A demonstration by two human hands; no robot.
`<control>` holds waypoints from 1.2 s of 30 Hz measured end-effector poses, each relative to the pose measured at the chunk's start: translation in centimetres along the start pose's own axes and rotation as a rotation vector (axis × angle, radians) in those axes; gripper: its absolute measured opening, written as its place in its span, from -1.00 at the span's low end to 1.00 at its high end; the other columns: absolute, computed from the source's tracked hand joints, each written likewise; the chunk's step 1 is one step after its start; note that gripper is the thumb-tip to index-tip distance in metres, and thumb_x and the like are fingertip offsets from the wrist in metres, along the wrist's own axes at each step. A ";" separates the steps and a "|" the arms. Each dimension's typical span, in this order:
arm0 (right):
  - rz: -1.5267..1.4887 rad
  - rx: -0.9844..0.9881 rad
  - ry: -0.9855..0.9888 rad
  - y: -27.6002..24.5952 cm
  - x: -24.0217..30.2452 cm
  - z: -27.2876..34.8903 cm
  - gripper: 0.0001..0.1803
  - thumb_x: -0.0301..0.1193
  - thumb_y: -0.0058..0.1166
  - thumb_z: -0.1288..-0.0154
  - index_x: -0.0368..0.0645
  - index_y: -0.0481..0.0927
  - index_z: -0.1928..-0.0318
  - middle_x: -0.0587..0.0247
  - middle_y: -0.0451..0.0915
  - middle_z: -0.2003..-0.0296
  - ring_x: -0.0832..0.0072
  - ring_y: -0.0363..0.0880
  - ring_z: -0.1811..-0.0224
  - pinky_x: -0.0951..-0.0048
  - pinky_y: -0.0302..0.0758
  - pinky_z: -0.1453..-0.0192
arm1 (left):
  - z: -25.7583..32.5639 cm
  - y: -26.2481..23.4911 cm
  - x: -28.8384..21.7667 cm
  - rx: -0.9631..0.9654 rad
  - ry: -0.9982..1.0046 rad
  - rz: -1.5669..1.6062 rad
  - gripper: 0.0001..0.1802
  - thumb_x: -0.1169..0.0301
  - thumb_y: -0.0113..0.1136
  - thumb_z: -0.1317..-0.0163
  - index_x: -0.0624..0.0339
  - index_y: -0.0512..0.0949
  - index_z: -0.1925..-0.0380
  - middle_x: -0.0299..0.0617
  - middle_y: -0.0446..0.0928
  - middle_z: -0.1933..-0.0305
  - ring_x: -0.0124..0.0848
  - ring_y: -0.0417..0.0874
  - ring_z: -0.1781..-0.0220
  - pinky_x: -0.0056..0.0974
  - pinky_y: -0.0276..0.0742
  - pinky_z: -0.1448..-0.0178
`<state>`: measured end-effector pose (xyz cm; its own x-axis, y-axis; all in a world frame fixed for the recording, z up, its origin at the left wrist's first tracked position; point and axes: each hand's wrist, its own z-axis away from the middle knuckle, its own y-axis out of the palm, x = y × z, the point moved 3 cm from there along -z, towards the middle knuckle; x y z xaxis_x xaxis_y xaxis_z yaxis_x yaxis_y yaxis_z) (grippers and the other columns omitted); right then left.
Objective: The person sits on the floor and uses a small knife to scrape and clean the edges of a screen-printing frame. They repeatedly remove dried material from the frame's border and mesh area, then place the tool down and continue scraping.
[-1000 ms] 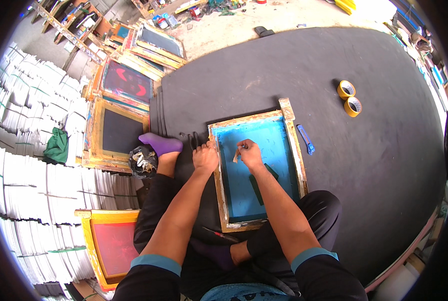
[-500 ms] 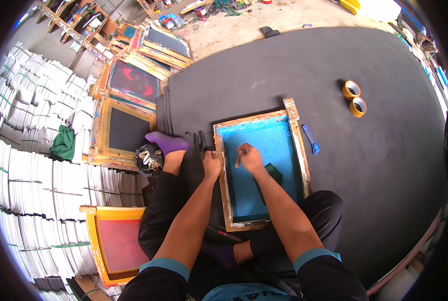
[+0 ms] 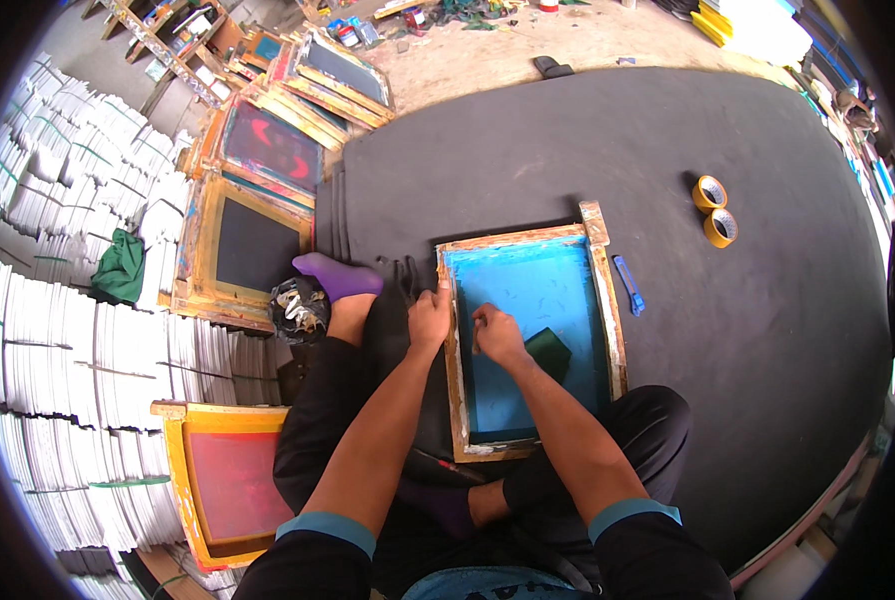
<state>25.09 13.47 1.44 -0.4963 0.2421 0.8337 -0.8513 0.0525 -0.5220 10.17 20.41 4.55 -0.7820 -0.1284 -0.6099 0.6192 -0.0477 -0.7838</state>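
A wooden screen-printing frame [image 3: 456, 400] with blue mesh [image 3: 527, 270] lies in front of me. My left hand [image 3: 429, 320] is closed at its left rail, thumb pointing up along the wood. Over the left half of the mesh, my right hand [image 3: 497, 333] is pinched on a small tan strip, mostly hidden by the fingers now. Right of that hand a dark green piece [image 3: 550, 352] lies on the mesh, partly covered by my forearm. Dark scissors-like handles [image 3: 407, 272] lie just beyond my left hand. A blue utility knife [image 3: 628, 285] lies right of the frame.
Two yellow tape rolls [image 3: 721, 228] sit on the dark mat [image 3: 767, 330] to the right. More screen frames [image 3: 192, 250] lean at the left, beside stacked white paper [image 3: 57, 350]. A black bag of scraps [image 3: 299, 310] is by my foot. A yellow-framed red screen [image 3: 232, 480] stands near my left side.
My left hand has shifted slightly up along the left rail, its thumb now extended. My right hand has moved slightly down, and its wrist has turned, hiding most of the tan strip.
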 end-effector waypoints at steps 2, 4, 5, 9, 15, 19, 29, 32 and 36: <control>0.034 0.028 -0.017 0.2 1.4 0.7 -0.81 -0.41 0.07 -0.42 -0.17 0.66 0.06 -0.14 0.74 0.22 -0.11 0.73 0.10 -0.06 0.63 -0.02 | 0.4 -0.9 -0.8 0.049 0.030 -0.218 -0.39 -0.16 0.07 -0.45 0.26 0.61 0.28 0.21 0.72 0.22 0.17 0.75 0.08 0.15 0.64 -0.03; 0.042 0.082 0.007 0.4 2.3 1.2 -0.83 -0.41 0.07 -0.41 -0.17 0.64 0.08 -0.16 0.74 0.23 -0.13 0.72 0.11 -0.10 0.63 -0.01 | 0.4 -1.1 -1.3 0.044 0.063 -0.334 -0.43 -0.11 0.05 -0.47 0.26 0.60 0.24 0.21 0.72 0.21 0.19 0.76 0.08 0.15 0.66 -0.03; 0.059 0.099 0.005 0.7 2.1 1.2 -0.83 -0.41 0.08 -0.41 -0.16 0.63 0.07 -0.16 0.74 0.22 -0.13 0.72 0.10 -0.10 0.63 -0.01 | 0.4 -1.1 -1.7 0.045 0.083 -0.392 -0.45 -0.08 0.05 -0.48 0.26 0.60 0.23 0.20 0.72 0.20 0.20 0.76 0.08 0.15 0.66 -0.04; 0.129 0.075 -0.077 2.1 2.4 1.9 -0.81 -0.40 0.09 -0.41 -0.13 0.57 0.02 -0.16 0.73 0.18 -0.16 0.71 0.10 -0.12 0.64 -0.01 | -0.8 0.1 0.1 0.045 0.138 -0.328 -0.57 0.09 0.02 -0.50 0.29 0.58 0.21 0.22 0.71 0.21 0.24 0.74 0.12 0.19 0.66 -0.02; 0.125 0.047 -0.139 2.4 3.1 2.7 -0.72 -0.42 0.11 -0.41 -0.09 0.53 -0.09 -0.15 0.72 0.15 -0.19 0.71 0.10 -0.14 0.64 0.01 | -0.3 0.0 3.7 -0.173 0.328 -0.042 -0.69 0.31 0.08 -0.44 0.34 0.53 0.41 0.27 0.63 0.39 0.27 0.68 0.28 0.22 0.58 0.16; 0.128 0.027 -0.130 1.2 2.7 2.6 -0.67 -0.44 0.13 -0.40 -0.09 0.53 -0.16 -0.14 0.73 0.17 -0.19 0.71 0.12 -0.12 0.65 0.01 | 3.0 -0.4 3.4 -0.282 0.331 0.164 -0.73 0.42 0.14 -0.40 0.35 0.47 0.48 0.25 0.56 0.47 0.24 0.65 0.38 0.12 0.50 0.30; 0.220 0.090 -0.332 2.5 4.3 5.2 -0.77 -0.44 0.16 -0.33 -0.06 0.65 0.01 0.03 0.71 0.13 -0.08 0.71 0.14 -0.05 0.64 0.07 | 11.0 -1.8 3.3 -0.288 0.299 0.403 -0.75 0.39 0.14 -0.44 0.32 0.48 0.42 0.14 0.50 0.53 0.02 0.61 0.50 -0.03 0.48 0.37; 0.236 0.091 -0.335 2.5 4.0 6.3 -0.87 -0.45 0.16 -0.32 -0.09 0.68 0.13 0.07 0.70 0.14 -0.08 0.69 0.16 -0.05 0.63 0.07 | 12.5 -2.1 4.2 -0.257 0.268 0.464 -0.75 0.39 0.15 -0.45 0.33 0.50 0.40 0.09 0.47 0.55 -0.09 0.57 0.53 -0.07 0.46 0.37; 0.262 0.072 -0.316 3.3 2.7 8.3 -0.91 -0.45 0.16 -0.32 -0.13 0.68 0.20 0.04 0.70 0.18 -0.07 0.69 0.15 -0.05 0.61 0.05 | 14.1 -1.9 6.8 -0.211 0.139 0.625 -0.68 0.33 0.18 -0.48 0.30 0.48 0.44 -0.12 0.48 0.58 -0.37 0.48 0.57 -0.19 0.40 0.42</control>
<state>19.53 6.25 3.45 -0.7164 -0.0713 0.6941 -0.6931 -0.0416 -0.7197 4.70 5.65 3.55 -0.2923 0.0607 -0.9544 0.9420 0.1906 -0.2764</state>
